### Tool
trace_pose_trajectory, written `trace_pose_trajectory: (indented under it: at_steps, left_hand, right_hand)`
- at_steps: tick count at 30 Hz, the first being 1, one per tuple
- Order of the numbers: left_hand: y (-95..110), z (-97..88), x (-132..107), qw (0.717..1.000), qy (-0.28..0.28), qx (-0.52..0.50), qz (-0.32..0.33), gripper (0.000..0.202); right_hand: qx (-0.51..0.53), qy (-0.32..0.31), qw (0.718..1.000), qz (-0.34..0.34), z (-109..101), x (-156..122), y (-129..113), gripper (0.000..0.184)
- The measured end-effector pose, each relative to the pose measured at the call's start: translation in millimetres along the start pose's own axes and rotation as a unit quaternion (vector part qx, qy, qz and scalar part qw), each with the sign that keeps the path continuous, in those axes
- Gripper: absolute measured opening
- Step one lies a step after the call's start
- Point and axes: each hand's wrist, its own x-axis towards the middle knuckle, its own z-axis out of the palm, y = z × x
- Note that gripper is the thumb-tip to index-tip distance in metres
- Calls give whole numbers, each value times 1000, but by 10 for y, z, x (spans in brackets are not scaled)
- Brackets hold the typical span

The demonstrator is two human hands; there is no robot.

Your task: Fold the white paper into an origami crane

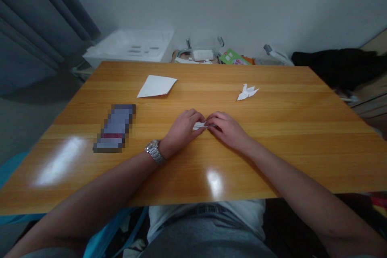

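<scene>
Between my two hands is a small piece of folded white paper, close above or on the wooden table. My left hand pinches its left part between thumb and fingers. At the paper's right end, my right hand closes its thumb and fingertips on it, covering most of that end. A folded paper crane stands farther back on the right. Behind my left hand lies a flat white sheet of paper. The folds under my fingers are hidden.
A smartphone, its picture blurred into blocks, lies on the wooden table at left. Past the far edge are a white bin, a green booklet and a dark cloth. A grey curtain hangs at left.
</scene>
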Motion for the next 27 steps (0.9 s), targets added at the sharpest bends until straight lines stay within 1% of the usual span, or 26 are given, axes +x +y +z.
trace_pose_trajectory:
  at_steps: [5, 11, 20, 27]
  left_hand:
    - [5, -11, -3, 1000, 0, 4, -5, 14]
    - [-25, -8, -7, 1000, 16, -7, -22, 15]
    - [-6, -21, 5, 999, 20, -4, -28, 10]
    - [-22, -13, 5, 999, 23, -20, -19, 8]
  right_hand:
    - [0, 0, 1000, 8, 2, 4, -17, 9]
    - [-5, 10, 999, 50, 2, -5, -17, 12]
    - [5, 32, 999, 25, -2, -2, 8, 9]
    - [-20, 31, 999, 35, 11, -10, 33, 8]
